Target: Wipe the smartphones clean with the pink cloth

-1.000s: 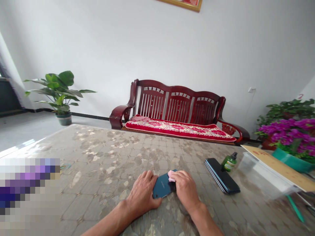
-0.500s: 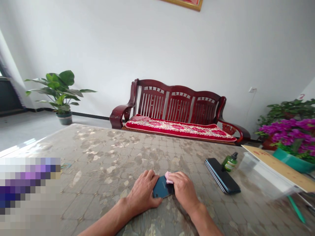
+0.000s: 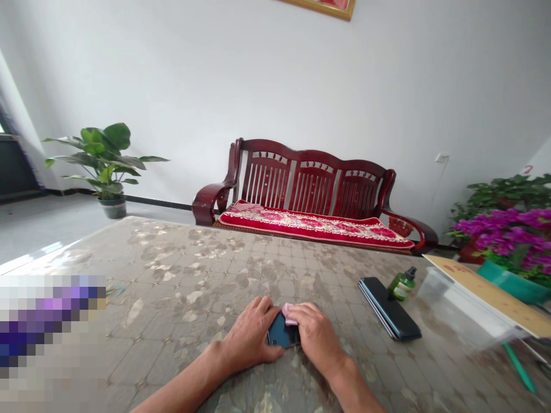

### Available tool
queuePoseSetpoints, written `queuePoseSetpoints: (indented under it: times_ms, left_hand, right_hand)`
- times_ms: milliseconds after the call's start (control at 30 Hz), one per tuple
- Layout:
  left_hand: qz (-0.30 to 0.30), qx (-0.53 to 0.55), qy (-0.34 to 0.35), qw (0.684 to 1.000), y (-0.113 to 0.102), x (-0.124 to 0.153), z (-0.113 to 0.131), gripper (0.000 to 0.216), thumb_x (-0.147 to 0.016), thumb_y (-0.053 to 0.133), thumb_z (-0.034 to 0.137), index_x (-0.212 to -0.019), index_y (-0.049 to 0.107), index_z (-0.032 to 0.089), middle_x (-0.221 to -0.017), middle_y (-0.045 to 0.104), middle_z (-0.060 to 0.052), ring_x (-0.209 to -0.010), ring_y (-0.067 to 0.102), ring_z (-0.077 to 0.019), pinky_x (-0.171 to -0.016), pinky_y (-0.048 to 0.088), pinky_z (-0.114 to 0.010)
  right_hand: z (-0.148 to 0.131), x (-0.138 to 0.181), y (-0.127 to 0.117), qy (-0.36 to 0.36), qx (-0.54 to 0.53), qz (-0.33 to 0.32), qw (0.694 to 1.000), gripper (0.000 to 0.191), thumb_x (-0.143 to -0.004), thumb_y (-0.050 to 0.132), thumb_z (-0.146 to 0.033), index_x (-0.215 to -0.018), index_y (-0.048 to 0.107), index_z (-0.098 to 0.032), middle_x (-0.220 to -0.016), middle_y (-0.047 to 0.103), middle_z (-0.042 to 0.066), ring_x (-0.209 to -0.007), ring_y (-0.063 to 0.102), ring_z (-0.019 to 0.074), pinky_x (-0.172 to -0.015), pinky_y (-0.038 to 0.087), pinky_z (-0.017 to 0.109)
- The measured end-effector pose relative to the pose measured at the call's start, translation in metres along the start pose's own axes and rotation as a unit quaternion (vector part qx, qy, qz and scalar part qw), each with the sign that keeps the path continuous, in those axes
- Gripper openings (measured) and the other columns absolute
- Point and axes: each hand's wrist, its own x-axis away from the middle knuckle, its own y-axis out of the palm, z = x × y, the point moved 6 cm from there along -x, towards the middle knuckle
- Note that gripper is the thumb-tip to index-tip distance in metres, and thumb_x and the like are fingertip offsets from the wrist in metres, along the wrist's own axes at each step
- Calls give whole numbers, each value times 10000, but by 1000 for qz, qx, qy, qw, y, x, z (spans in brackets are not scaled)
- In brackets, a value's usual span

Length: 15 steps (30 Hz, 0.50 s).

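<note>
A dark blue smartphone (image 3: 282, 335) lies flat on the patterned tablecloth (image 3: 181, 321) in front of me. My left hand (image 3: 253, 330) grips its left end, with the thumb along the near edge and the fingers at the far edge. In my right hand (image 3: 316, 330) is a small pink cloth (image 3: 289, 314), pinched under the fingertips and pressed on the phone's surface. That hand covers the phone's right end. A camera lens shows at the phone's lower left corner.
To the right lie stacked phones (image 3: 390, 307) beside a green pump bottle (image 3: 402, 284). Further right are a clear plastic box (image 3: 456, 310), a tan board (image 3: 486, 292), a green pen (image 3: 519, 367) and purple flowers (image 3: 512, 229). A wooden bench (image 3: 310, 178) stands beyond the table.
My right hand has slid slightly left along the phone with the pink cloth. My left hand and the phone have stayed nearly in place.
</note>
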Motion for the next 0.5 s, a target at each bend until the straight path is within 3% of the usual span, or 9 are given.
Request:
queuePoseSetpoints:
  times_ms: [133, 267, 367, 500]
  left_hand:
    - [-10, 19, -8, 1000, 1, -2, -4, 588, -618, 750, 351, -1164, 560, 246, -1074, 546, -46, -1014, 512, -270, -910, 428, -362]
    - [5, 21, -15, 1000, 4, -4, -8, 743, -588, 734, 290, -1279, 471, 215, -1101, 553, -61, -1042, 518, -289, -938, 424, -390]
    - [13, 24, -13, 1000, 5, -4, -10, 721, -594, 719, 266, -1270, 472, 229, -1098, 565, -55, -1053, 529, -290, -946, 422, -391]
    - [5, 38, -30, 999, 4, -4, -12, 721, -601, 742, 283, -1268, 481, 201, -1129, 584, -75, -1076, 530, -296, -953, 423, -384]
  right_hand:
    - [8, 1, -6, 17, 24, 6, 1000, 353, -884, 485, -43, -1052, 730, -233, -1029, 739, 38, -977, 647, 175, -886, 532, 310]
    - [-6, 0, 3, -16, 15, -16, 1000, 322, -900, 500, -61, -1020, 735, -245, -1008, 742, 23, -984, 642, 158, -866, 530, 270]
    - [-16, 0, 9, -39, 5, -35, 999, 314, -908, 512, -70, -1024, 731, -262, -1010, 739, 8, -993, 636, 146, -873, 525, 252]
    - [-5, 0, 2, 6, 12, -21, 1000, 313, -896, 499, -73, -1032, 729, -236, -1017, 735, 36, -986, 643, 171, -858, 549, 283]
